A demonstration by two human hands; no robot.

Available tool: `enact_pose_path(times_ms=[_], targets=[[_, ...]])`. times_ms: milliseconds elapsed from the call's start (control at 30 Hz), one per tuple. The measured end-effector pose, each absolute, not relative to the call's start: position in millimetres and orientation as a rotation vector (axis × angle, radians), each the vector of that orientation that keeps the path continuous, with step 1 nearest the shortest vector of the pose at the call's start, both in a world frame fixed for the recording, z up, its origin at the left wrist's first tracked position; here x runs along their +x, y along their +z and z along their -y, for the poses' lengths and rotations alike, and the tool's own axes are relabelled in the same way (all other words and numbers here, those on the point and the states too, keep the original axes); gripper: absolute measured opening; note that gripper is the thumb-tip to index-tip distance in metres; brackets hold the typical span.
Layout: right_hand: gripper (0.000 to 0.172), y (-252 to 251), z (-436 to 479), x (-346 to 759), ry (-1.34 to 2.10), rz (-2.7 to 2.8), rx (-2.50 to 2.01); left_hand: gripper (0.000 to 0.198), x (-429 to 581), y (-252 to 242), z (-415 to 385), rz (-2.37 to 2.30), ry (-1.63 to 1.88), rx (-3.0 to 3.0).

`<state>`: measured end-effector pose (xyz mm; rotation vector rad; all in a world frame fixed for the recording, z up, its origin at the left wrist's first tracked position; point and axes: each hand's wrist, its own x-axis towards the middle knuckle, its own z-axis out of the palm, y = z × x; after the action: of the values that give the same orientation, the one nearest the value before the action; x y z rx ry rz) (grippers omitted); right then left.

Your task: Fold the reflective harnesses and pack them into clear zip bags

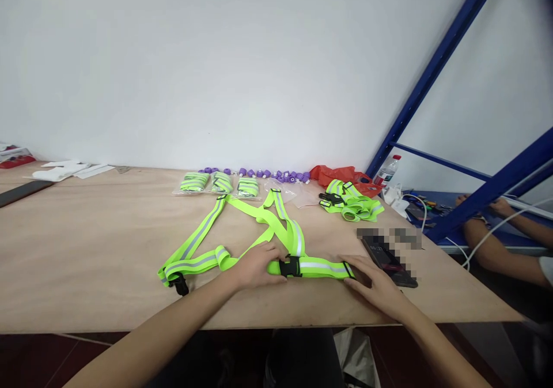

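A bright lime-green harness of flat webbing with silver reflective stripes (199, 238) lies spread on a pale wooden table (86, 261), at the view's centre toward six o'clock. The person's left hand (259, 266), at its five o'clock, curls over the strap against a black plastic buckle (290, 266); how firmly, I cannot tell. The right hand (375, 284), at its four o'clock, has thumb and fingers apart, either side of the strap's end.

The webbing looks light, soft and floppy, likely to twist and not fragile; the stiff buckle seems the surest hold.

Clear plastic packets of folded green webbing (193, 182) lie at its eleven o'clock. At three o'clock, a black phone (386, 258), partly pixelated, shows digits perhaps ending in 27. At two o'clock, a red-capped clear bottle (387, 172) bears a label too small to read. No brand is legible.
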<state>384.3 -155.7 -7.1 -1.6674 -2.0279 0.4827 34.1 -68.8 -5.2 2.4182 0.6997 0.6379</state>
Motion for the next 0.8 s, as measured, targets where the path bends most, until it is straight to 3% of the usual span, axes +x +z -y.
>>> enact_pose_path(times_ms=[567, 800], targets=[[0.038, 7.8, 148.5, 395.5, 0.613, 2.114, -1.659, 0.033, 33.9, -5.3, 69.3, -0.699, 0.632, 2.394], [0.045, 13.3, 150.7, 389.3, 0.655, 2.061, -1.627, 0.039, 33.8, -0.6, 68.1, -0.711, 0.581, 2.381]])
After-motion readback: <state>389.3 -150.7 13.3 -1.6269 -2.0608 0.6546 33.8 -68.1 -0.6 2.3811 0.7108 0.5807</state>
